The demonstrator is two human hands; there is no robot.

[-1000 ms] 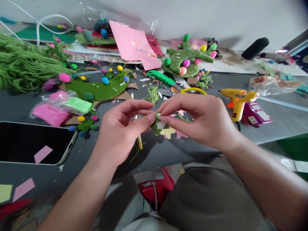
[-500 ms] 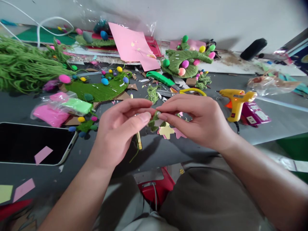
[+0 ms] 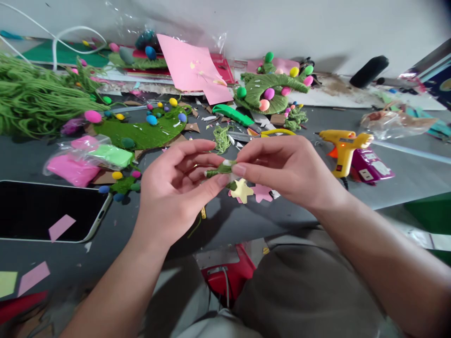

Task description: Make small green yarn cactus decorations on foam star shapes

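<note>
Between both hands is a small piece wrapped in green yarn [image 3: 222,169], with bits of white showing at its edges. My left hand [image 3: 179,188] holds its left side between thumb and fingers. My right hand [image 3: 282,173] pinches its right end with thumb and forefinger; part of the piece is hidden by the fingertips. Just below, on the table, lie a yellow paper star [image 3: 241,191] and a pink paper star [image 3: 262,193]. Behind the hands sits a small tangle of green yarn [image 3: 221,139]. A pencil end [image 3: 203,212] shows under my left hand.
A yellow glue gun [image 3: 343,148] stands at right beside a purple packet [image 3: 373,165]. A green cutter [image 3: 232,114] lies behind the hands. Yarn-wrapped shapes with coloured balls [image 3: 259,94], a green yarn bundle [image 3: 38,94], clay bags [image 3: 73,166] and a phone [image 3: 42,209] surround the work area.
The yarn-wrapped piece has turned, so it lies more sideways and shows more of its length. My left fingers have spread and shifted around it; my right hand keeps its pinch.
</note>
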